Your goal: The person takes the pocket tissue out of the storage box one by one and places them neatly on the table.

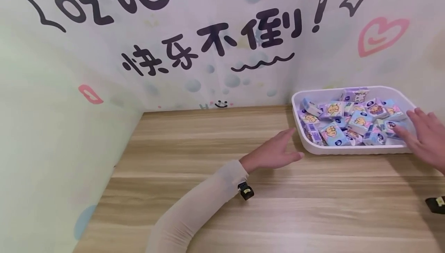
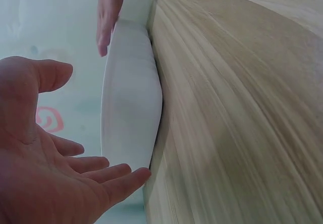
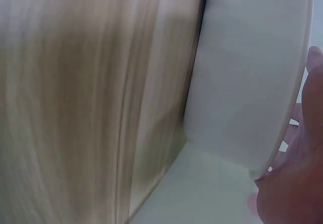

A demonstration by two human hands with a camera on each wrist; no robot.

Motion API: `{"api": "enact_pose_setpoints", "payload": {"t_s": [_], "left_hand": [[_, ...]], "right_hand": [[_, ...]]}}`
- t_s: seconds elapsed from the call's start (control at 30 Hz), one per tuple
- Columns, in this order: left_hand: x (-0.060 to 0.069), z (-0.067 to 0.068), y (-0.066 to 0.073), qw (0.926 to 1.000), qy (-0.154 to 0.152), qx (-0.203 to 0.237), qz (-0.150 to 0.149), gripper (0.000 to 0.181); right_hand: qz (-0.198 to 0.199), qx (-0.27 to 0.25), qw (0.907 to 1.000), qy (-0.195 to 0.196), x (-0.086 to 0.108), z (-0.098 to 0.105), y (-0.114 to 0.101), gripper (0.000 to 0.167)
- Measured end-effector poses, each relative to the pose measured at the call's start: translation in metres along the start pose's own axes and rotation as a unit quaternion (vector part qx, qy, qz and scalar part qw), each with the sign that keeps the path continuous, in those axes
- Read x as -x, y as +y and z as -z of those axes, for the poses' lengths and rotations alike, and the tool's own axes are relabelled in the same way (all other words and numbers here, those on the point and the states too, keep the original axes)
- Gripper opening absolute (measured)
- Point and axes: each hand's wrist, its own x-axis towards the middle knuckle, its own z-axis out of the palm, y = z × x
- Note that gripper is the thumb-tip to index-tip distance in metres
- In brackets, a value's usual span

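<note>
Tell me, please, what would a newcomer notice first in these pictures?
Probably the large black Chinese characters come first, across the back wall in the head view. Next, the eye may fall on the white plastic tray of small cartoon-printed packs, at the right on the wood-grain table. Then the left hand, beside the tray's left end, and the right hand, at its right rim, draw attention.

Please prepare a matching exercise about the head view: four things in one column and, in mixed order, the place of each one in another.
1. left hand
2. right hand
3. small packets
4. white tray

A. inside the tray
B. at the tray's right end
C. on the wooden table
D. near the tray's left end

Pairs: 1-D; 2-B; 3-A; 4-C
</note>
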Motion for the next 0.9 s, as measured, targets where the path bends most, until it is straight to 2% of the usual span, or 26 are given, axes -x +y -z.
{"api": "enact_pose_setpoints", "payload": {"t_s": [0.27,0.4,0.6,0.9], "left_hand": [[-0.001,-0.004,0.003,0.9998,-0.011,0.015,-0.009,0.09],[-0.003,-0.007,0.006,0.9995,-0.02,0.02,-0.014,0.091],[-0.004,-0.013,0.015,0.9995,-0.028,0.014,0.003,0.094],[-0.002,-0.009,0.013,0.9992,-0.016,0.032,0.019,0.094]], "right_hand": [[-0.012,-0.017,0.9997,0.013,0.001,-0.004,0.005,0.089],[-0.022,-0.006,0.9997,0.012,-0.001,-0.001,0.002,0.088],[-0.029,0.014,0.9994,-0.01,-0.002,0.005,-0.009,0.09],[-0.023,0.031,0.9988,-0.031,-0.004,0.01,-0.017,0.096]]}}
